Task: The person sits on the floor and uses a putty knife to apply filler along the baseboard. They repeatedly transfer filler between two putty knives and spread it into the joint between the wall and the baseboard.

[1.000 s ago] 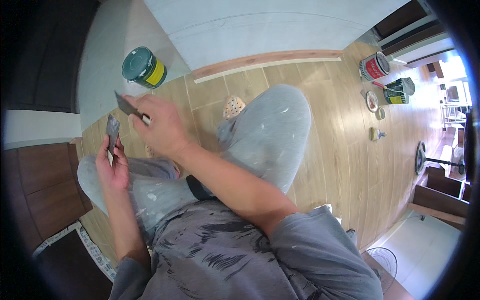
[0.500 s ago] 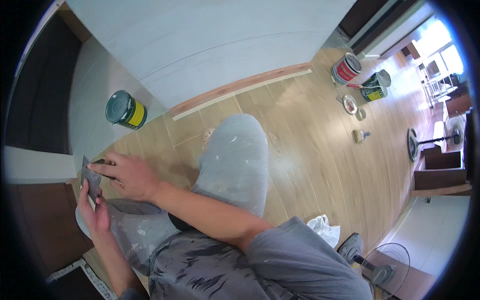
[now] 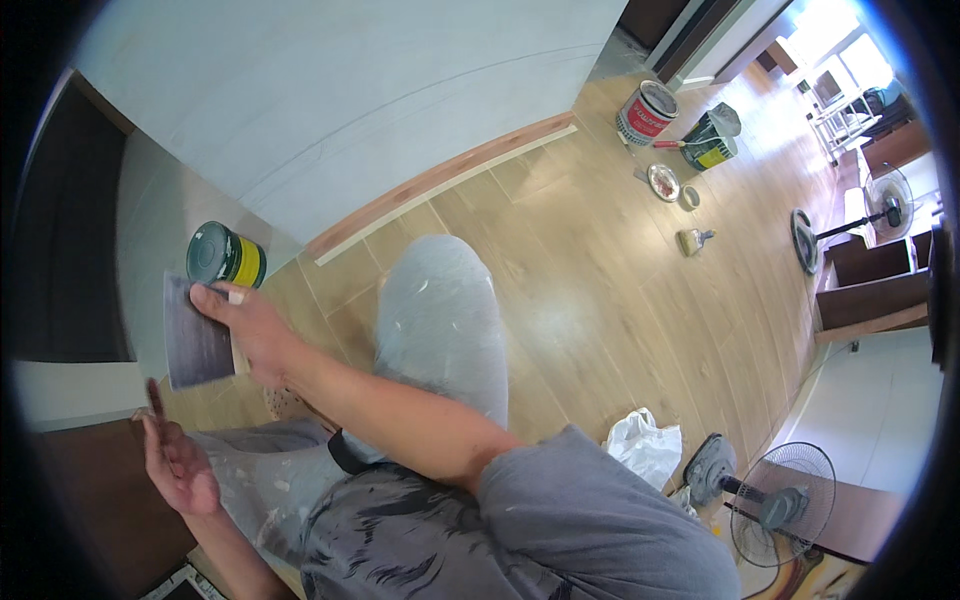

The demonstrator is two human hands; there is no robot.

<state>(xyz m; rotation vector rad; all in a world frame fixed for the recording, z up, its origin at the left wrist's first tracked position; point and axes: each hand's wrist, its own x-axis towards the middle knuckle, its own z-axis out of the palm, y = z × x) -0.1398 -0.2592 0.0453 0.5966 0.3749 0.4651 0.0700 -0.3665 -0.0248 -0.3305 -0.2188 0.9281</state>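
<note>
My right hand (image 3: 256,330) grips a flat, dark grey rectangular plate (image 3: 198,338) by its right edge, thumb across its face. The plate stands nearly upright over the floor, in front of the dark green paint can (image 3: 227,255) with a yellow band. Lower down, my left hand (image 3: 184,468) is turned palm up, below the plate and apart from it. At its fingertips a thin dark brown piece (image 3: 155,398) sticks up, blurred; its kind cannot be made out. My bent knees, in paint-spotted grey trousers (image 3: 440,320), lie beside my hands.
A pale panel (image 3: 340,100) with a wooden strip (image 3: 440,185) along its foot stands ahead. At the far right are a red-labelled can (image 3: 647,115), an open green can (image 3: 712,138), a round lid (image 3: 663,182) and a brush (image 3: 695,241). Nearer are a white bag (image 3: 643,447) and a fan (image 3: 782,507).
My hands have moved apart. The grey plate, earlier between both hands, is now in my right hand, its face turned into view. My left hand has dropped lower, and the view has shifted.
</note>
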